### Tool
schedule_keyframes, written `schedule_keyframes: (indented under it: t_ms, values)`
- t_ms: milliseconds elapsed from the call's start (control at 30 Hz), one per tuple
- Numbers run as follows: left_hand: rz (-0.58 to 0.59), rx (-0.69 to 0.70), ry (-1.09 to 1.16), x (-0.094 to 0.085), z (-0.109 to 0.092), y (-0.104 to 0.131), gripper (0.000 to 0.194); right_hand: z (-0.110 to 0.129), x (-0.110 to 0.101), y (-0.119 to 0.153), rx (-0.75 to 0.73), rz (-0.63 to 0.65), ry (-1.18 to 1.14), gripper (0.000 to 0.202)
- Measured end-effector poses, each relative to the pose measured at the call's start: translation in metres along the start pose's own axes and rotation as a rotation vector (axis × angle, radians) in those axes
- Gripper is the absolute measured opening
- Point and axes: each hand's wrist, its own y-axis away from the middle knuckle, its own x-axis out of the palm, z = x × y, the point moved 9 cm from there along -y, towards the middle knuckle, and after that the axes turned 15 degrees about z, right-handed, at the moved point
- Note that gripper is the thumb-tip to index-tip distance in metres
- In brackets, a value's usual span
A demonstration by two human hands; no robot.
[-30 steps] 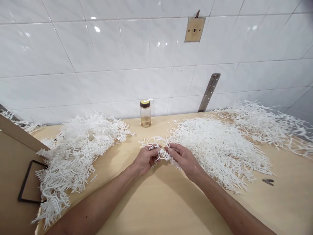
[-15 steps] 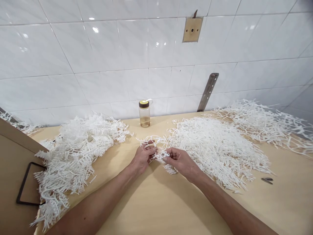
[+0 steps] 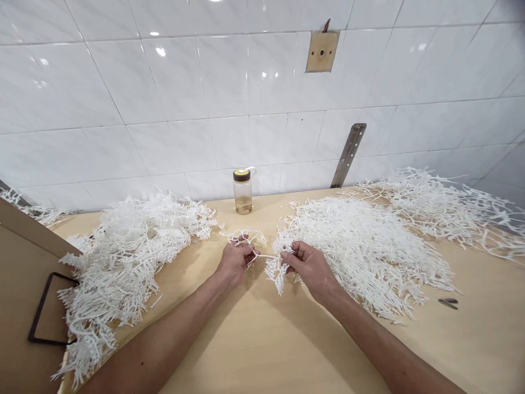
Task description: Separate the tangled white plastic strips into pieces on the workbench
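My left hand [image 3: 235, 262] is closed on a white branching piece [image 3: 250, 236], whose thin curly twigs rise above the fingers. A pale stem runs from it toward my right hand [image 3: 304, 267], which pinches a feathery white sprig [image 3: 276, 269] that hangs over the wooden table. Just behind my right hand spreads a large heap of white strands [image 3: 361, 246]. Another heap of white sprigs [image 3: 131, 257] lies to the left of my left arm.
A clear bottle [image 3: 243, 191] with brown liquid stands near the tiled wall [image 3: 172, 82]. More white branches [image 3: 447, 208] lie back right. A small metal tool [image 3: 448, 303] rests on the table [image 3: 262, 350] at right. A black handle [image 3: 39, 309] sits at left.
My hands have moved apart, the left one leftward and the right one slightly rightward. The white sprigs, bunched between them before, are now spread with a stem stretched between the hands.
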Motion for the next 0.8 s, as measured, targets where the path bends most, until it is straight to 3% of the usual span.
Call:
schedule_keyframes:
  t_ms: [200,367,600,800]
  values:
    - [-0.066,0.066,-0.065,-0.011,-0.011,-0.002,0.039,0.001,0.001,0.000,0.037,0.011,-0.021,0.033]
    - [-0.042,0.079,-0.104,-0.010,-0.016,-0.003,0.042,-0.002,0.005,0.000,0.082,0.078,0.057,0.028]
    - [-0.001,0.098,-0.297,-0.005,-0.018,-0.004,0.046,0.005,0.010,0.003,0.042,0.075,0.330,0.022]
    - [0.090,0.071,-0.208,0.007,-0.017,0.000,0.051,0.021,0.011,0.007,-0.043,0.009,0.593,0.025]
